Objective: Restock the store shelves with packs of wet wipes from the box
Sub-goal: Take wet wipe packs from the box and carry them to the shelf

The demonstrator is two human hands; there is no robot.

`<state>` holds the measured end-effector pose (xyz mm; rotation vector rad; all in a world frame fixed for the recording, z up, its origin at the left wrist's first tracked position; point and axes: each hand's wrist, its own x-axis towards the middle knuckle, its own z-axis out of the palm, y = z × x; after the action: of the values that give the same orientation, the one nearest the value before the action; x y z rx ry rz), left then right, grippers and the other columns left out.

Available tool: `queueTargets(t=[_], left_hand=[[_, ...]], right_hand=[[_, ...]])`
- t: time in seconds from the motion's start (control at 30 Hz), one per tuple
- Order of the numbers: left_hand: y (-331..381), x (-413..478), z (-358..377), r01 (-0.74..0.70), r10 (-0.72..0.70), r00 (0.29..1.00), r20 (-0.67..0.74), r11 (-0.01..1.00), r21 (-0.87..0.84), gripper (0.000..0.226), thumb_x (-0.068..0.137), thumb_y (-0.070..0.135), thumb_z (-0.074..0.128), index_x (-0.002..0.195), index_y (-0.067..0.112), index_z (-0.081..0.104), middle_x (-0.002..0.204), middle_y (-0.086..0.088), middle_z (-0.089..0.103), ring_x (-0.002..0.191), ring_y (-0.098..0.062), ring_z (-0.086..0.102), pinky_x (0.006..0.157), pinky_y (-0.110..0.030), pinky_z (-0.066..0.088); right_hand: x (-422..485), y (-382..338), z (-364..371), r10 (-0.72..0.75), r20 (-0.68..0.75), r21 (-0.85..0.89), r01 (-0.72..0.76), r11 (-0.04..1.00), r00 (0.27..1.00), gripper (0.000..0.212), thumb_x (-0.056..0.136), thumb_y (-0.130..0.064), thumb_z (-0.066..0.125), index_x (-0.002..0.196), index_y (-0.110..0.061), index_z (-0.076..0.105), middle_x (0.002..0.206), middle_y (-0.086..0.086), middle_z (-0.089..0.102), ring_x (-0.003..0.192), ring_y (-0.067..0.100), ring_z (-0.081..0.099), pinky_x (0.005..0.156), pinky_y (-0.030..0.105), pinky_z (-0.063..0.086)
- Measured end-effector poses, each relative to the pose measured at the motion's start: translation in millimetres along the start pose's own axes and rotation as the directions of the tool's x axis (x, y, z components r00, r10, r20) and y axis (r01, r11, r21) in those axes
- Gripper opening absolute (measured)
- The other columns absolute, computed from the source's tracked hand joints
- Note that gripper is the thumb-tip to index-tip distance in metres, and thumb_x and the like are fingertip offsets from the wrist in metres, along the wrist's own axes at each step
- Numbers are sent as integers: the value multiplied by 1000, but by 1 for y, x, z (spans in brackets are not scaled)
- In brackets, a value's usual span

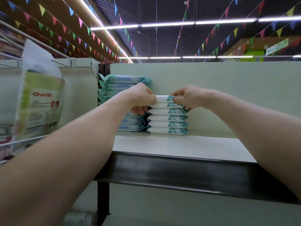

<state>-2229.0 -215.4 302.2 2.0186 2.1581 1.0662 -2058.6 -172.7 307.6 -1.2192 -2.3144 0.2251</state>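
Left of my left hand (141, 97): a taller stack of blue-teal packs (123, 82), touching the white stack. My left wrist covers its middle. Further left, a green-and-white bag (40, 95) hangs on a wire rack (24, 141). It is blurred, just beside my left forearm. Behind both hands: plain back panel (228, 95). The shelf (179, 147) runs on past my right hand (189, 97), with its black front rail (179, 173) under my forearms.

Task item: top pack (164, 99) of the white stack (167, 121), level between my hands. Each hand pinches one end, fingers curled round, lower fingers reaching the second pack. Can't tell if that one is gripped too. Four more packs sit below, on the shelf.
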Motion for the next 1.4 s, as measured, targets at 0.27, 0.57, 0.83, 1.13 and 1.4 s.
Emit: queueTargets(t=[0.27, 0.57, 0.83, 1.13, 1.4], left_hand=[[0, -1, 5, -11, 11, 1000, -29, 1000, 30, 35, 100, 20, 38, 129, 22, 59, 74, -8, 71, 57, -17, 66, 63, -30, 59], [3, -3, 4, 12, -13, 1000, 10, 993, 117, 32, 101, 24, 40, 126, 26, 61, 76, -10, 72, 60, -21, 67, 62, -31, 59], [1, -1, 2, 18, -17, 1000, -7, 976, 219, 35, 100, 29, 41, 117, 14, 66, 74, -9, 72, 59, -20, 68, 63, -34, 60], [-2, 0, 7, -37, 31, 999, 32, 978, 206, 35, 100, 25, 33, 119, 19, 63, 71, -6, 69, 59, -21, 66, 64, -31, 58], [0, -5, 7, -1, -17, 994, 111, 987, 162, 38, 100, 21, 27, 128, 22, 54, 78, -9, 73, 63, -22, 70, 65, -29, 57]], right_hand=[[-5, 14, -11, -18, -127, 101, 31, 994, 992, 22, 95, -16, 57, 115, -16, 64, 107, 5, 66, 97, 18, 62, 73, 24, 53], [-2, 9, -9, -24, -248, 26, 32, 999, 968, 14, 88, -4, 63, 92, -13, 72, 88, 3, 67, 75, 12, 61, 62, 19, 47], [-5, 11, -13, -21, -188, -60, 10, 998, 982, 19, 87, -3, 63, 100, -14, 70, 93, 2, 66, 78, 14, 61, 66, 21, 50], [-8, 16, -13, -82, -245, -105, 57, 993, 966, 11, 87, -6, 64, 91, -14, 70, 89, 1, 65, 83, 15, 61, 69, 24, 50], [-11, 13, -13, -68, -232, -153, 33, 988, 970, 7, 89, -11, 62, 92, -17, 64, 90, -1, 61, 82, 14, 57, 65, 23, 44]])
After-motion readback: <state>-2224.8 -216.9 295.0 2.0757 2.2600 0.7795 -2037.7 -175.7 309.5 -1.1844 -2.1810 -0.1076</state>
